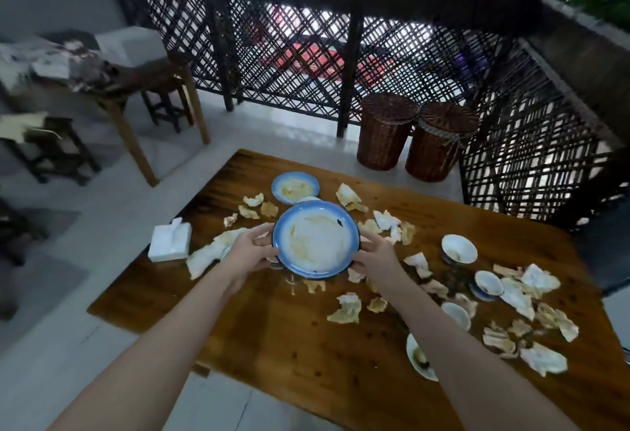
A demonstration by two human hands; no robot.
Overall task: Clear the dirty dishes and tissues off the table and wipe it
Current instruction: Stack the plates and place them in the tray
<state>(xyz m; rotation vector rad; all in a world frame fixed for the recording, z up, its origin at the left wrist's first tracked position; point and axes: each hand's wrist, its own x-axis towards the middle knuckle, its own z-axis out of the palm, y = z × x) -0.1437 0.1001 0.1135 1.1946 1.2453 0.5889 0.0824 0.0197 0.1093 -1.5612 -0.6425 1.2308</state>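
I hold a dirty blue-rimmed white plate (315, 239) above the wooden table (306, 338). My left hand (250, 253) grips its left rim and my right hand (373, 258) grips its right rim. A second blue-rimmed plate (295, 188) with yellow smears lies further back. Small white bowls sit at the right (458, 249), (488, 283), (456, 314), and another (418, 359) is partly hidden by my right forearm. Several crumpled, stained tissues (346, 308) are scattered across the table top.
A white tissue box (170, 240) stands at the table's left edge. Two wicker baskets (387, 130), (439, 141) stand on the floor behind the table by a dark lattice fence (306, 49). Another wooden table (112, 89) and stools are at the left.
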